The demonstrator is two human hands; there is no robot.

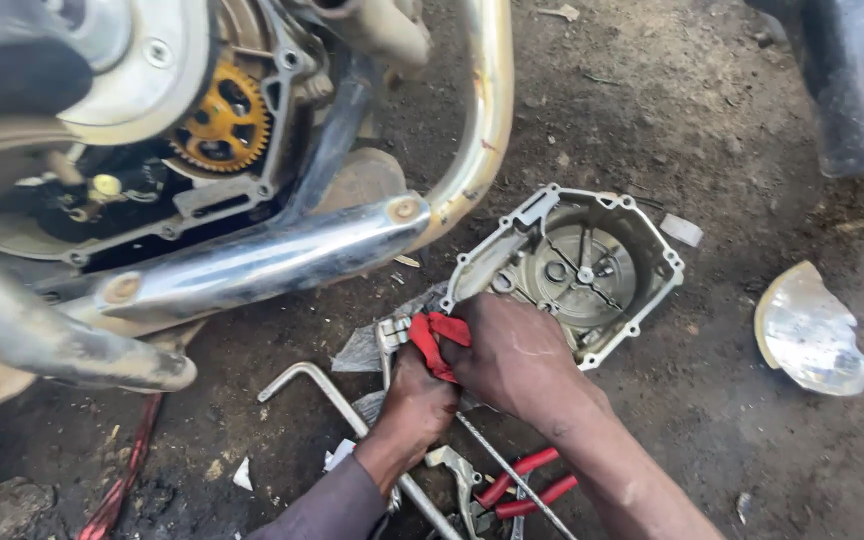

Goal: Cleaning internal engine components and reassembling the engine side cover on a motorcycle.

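While a stripped motorcycle engine (202, 130) stands open above, two hands work close together on oily ground (712, 140) in the single head view. Left hand (414, 400), sleeve grey, is clenched around the lower end of a red rag (439, 340), and right hand (512, 355) closes its fingers on the rag's upper end, both pressing it against a small metal part (390, 335) that lies on crumpled paper (362, 350). Just beside the right hand, touching its knuckles or nearly so, an engine cover (577, 265) lies inside-up, its gasket face and inner boss exposed. Wiping appears to be the step in hand, judging by the grip and the grime. Going on would call for steady pressure, with the left hand pinning the part so it does not skid on the paper. Below the wrists lie red-handled pliers (527, 485), an L-shaped wrench (302, 385) and a thin rod (507, 470). Chrome exhaust pipe (262, 260) crosses the upper left beneath a gold gear (222, 120). Well apart at the right, a curved shiny fragment (812, 335) rests on the dirt.
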